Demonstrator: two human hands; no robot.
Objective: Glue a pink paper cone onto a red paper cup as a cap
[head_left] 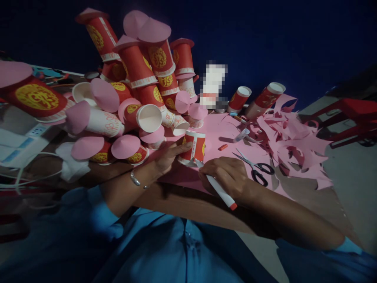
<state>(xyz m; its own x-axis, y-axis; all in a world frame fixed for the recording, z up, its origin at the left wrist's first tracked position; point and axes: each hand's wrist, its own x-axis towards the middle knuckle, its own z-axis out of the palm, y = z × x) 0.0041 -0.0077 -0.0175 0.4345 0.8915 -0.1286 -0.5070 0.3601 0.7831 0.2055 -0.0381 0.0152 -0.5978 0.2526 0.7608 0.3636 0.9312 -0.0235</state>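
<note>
My left hand point(172, 155) is closed around the left side of a red paper cup point(199, 142) with a white strip and a yellow print, its thumb lying along the cup's side. In my right hand point(226, 175) is a white marker point(220, 191) with a red end, its tip at the cup's lower white rim. Under the cup spreads a pink paper sheet point(212, 127). A red marker cap point(223, 147) lies on that sheet. Close to my right hand rest black-handled scissors point(259, 173), blades slightly apart.
Several red and white cups with pink paper cones point(138, 63) stand stacked or lie at the left. A glue stick point(241, 135) and pink paper scraps point(291, 137) are at the right. Two red cups point(239, 100) stand behind. A red stool point(350, 114) is beyond the table point(182, 200).
</note>
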